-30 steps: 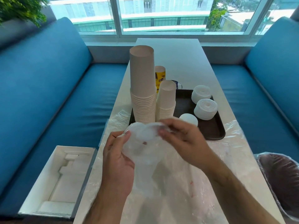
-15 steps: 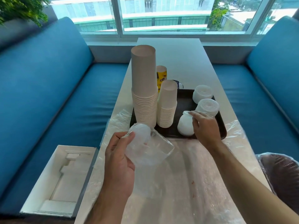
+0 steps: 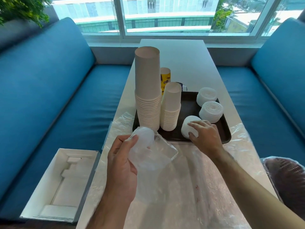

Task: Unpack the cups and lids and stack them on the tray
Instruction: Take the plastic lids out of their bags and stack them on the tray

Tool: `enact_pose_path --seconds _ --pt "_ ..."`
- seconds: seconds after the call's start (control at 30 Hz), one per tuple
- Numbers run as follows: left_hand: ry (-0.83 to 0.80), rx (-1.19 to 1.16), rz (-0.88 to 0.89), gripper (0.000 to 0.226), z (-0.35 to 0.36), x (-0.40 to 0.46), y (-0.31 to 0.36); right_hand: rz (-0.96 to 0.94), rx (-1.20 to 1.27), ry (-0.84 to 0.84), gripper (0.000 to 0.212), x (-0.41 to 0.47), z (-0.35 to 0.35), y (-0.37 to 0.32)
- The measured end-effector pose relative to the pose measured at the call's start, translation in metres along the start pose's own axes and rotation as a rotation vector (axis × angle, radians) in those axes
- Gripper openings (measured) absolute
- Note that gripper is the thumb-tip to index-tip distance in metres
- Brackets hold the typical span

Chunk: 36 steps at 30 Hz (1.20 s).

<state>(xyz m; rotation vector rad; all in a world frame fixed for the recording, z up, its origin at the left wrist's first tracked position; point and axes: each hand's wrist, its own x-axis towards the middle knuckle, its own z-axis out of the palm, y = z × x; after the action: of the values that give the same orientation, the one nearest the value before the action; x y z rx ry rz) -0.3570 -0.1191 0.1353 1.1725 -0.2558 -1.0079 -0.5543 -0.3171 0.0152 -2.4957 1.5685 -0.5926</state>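
A dark tray [image 3: 189, 103] on the white table carries a tall stack of brown paper cups [image 3: 147, 90], a shorter stack of white cups [image 3: 170, 108] and two piles of white lids [image 3: 207, 96] [image 3: 211, 111]. My right hand [image 3: 205, 136] grips a third small pile of lids [image 3: 188, 126] at the tray's front edge. My left hand [image 3: 122, 161] holds a clear plastic bag [image 3: 151, 151] with lids inside, in front of the tray.
Clear plastic wrap [image 3: 189, 187] covers the near table. A yellow printed cup [image 3: 165, 78] stands behind the stacks. An open white box [image 3: 61, 184] lies on the left blue sofa. A bin lined with plastic [image 3: 287, 180] stands at the right.
My right hand left the bag, carried a pile of lids to the tray's front and now holds it there. My left hand kept the bag.
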Motion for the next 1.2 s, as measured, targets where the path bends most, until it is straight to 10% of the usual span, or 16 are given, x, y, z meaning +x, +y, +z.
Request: enact_pose_path --seconds 0.27,0.4,1.2 --pt "-0.039 0.062 -0.001 0.010 0.002 -0.002 -0.004 0.023 0.479 0.069 0.021 -0.005 -0.052 -0.054" --pt "-0.078 0.105 -0.013 0.016 0.004 -0.003 -0.008 -0.010 1.025 -0.335 0.021 -0.017 -0.094 -0.104" --pt "-0.228 0.292 0.044 0.041 -0.007 0.004 -0.018 0.192 1.489 -0.425 0.031 -0.031 -0.085 -0.102"
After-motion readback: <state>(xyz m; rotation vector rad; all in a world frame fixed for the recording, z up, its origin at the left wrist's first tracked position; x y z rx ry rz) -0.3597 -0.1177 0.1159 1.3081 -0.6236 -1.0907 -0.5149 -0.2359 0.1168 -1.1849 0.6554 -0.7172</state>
